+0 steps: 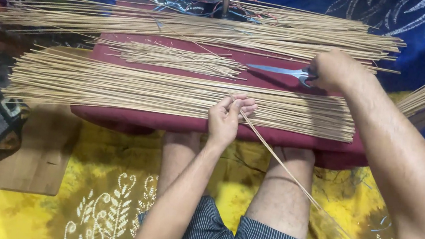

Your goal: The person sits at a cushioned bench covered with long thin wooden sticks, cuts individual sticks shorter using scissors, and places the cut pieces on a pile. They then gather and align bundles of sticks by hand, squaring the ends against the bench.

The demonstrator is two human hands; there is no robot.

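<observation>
Left hand [227,117]: grip pinched thin sticks [294,176], trailing back over the lap.
Right hand [332,70]: grip closed on scissors [278,71], blades resting on maroon cushion [112,117].
Stick bundles [116,88]: lay crosswise, within reach.

packages: none | labels: none | signs: none | screens: none

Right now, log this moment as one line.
left hand: pinching thin stick | right hand: gripping scissors | surface: maroon cushion with stick bundles
</observation>
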